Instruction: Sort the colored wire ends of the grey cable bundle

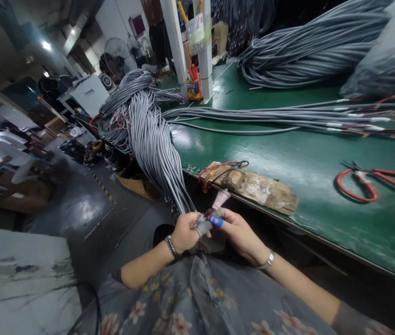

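Note:
My left hand [187, 232], with a bracelet at the wrist, is closed around the end of a grey cable; the cable itself is mostly hidden by the fingers. Close against it, my right hand [241, 232] pinches at thin dark red wires [209, 213] between the fingertips. Blue tape wraps the right thumb, and greyish wraps cover other fingertips. A pale pink strip [221, 199] sticks up beyond the fingers; what it belongs to is unclear. A thick bundle of grey cables [155, 144] hangs over the bench edge and runs down to just behind my hands.
On the green bench [253, 149], a worn wooden block [256, 188] with red and black leads lies at the edge. Red-handled pliers [356, 184] rest to the right. Stripped cables [270, 116] stretch across the bench, and a large cable coil [309, 51] lies behind.

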Available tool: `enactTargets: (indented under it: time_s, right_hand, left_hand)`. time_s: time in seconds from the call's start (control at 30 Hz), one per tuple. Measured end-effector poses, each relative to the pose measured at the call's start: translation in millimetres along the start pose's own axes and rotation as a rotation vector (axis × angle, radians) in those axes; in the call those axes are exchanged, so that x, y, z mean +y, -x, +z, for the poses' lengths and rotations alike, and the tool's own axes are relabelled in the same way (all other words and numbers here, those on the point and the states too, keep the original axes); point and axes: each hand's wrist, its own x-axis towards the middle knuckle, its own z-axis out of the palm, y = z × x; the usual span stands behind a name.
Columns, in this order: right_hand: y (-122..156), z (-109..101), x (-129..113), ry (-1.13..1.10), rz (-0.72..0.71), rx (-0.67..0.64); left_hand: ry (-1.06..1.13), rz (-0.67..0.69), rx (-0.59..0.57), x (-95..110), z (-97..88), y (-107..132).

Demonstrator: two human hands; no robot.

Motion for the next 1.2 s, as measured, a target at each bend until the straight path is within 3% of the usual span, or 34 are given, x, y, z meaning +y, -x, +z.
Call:
enactTargets:
  time_s: [0.17, 0.4, 0.5, 0.63, 0.7, 0.87, 0.93, 1.07, 1.2]
  right_hand:
    - [0.7, 2.5, -6.6, 0.06, -0.004, -0.043]
    - [-1.3, -4.8, 7.2, -0.047, -0.033, 0.159]
    - [-9.0, -10.7, 8.5, -0.179, -0.015, 0.168]
    - [-19.7, -12.3, 2.1, -0.206, 0.033, 0.103]
    - [-22.2, -11.3, -0.7, -0.082, -0.052, 0.129]
    - [-21.9, -11.1, -0.4, 0.199, -0.306, 0.359]
    - [-22.7, -10.4, -0.2, 0.17, -0.298, 0.344]
    - [-27.7, -6.5, -2.7, -0.049, -0.137, 0.182]
    - [-31.0, -4.1, -5.3, -0.157, -0.118, 0.187]
  left_hand:
    - [-0.007, -0.054, -0.162, -1.8, -3.6, -3.0]
    - [0.16, -0.061, 0.001, 0.1, -3.6, -2.3]
    - [0.249, -0.062, 0.076, -2.4, -1.7, -3.5]
    - [0.289, -0.025, 0.073, -1.3, 3.0, -8.4]
    - [0.286, -0.032, 0.067, 1.2, 5.1, -11.5]
    - [0.303, -0.079, 0.054, 5.4, 8.4, -17.9]
    - [0.307, -0.09, 0.043, 5.6, 9.4, -19.5]
    - [0.299, -0.091, 0.028, 3.7, 11.1, -21.4]
    - [0.247, -0.098, 0.023, -0.2, 11.1, -21.9]
